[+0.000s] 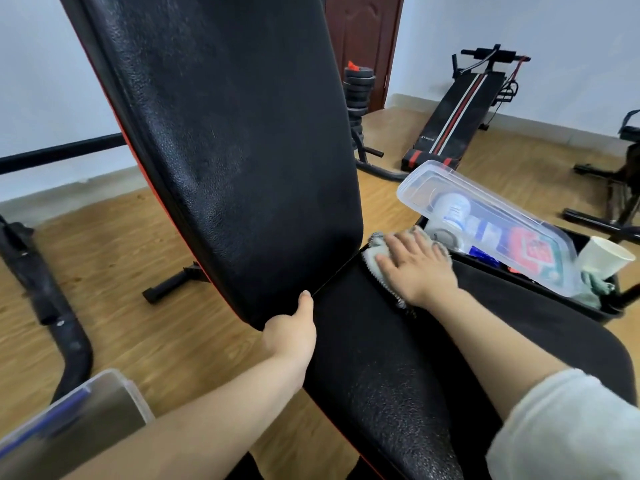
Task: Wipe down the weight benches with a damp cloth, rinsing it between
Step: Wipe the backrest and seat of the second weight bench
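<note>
The grey cloth (375, 249) lay on the far right corner of the weight bench's seat pad (381, 358), just beside the seam where the seat met the raised backrest (242, 150). The right hand (419, 268) pressed down flat on it, fingers straight and spread, with the cloth's fringed edge showing around the palm. The left hand (292, 336) gripped the backrest at its lower edge, thumb lying up along the seam and the fingers wrapped out of sight behind the pad. Both pads were black and textured, with a red trim along the backrest's side.

Just right of the seat, a black tray (606, 315) held a clear plastic box (485, 220) tilted over bottles and packets, a white paper cup (604, 256) on its side, and a greenish rag (594, 289). Farther off on the wooden floor (138, 271) stood a stack of weight plates (358, 95) and a striped sit-up bench (457, 116).
</note>
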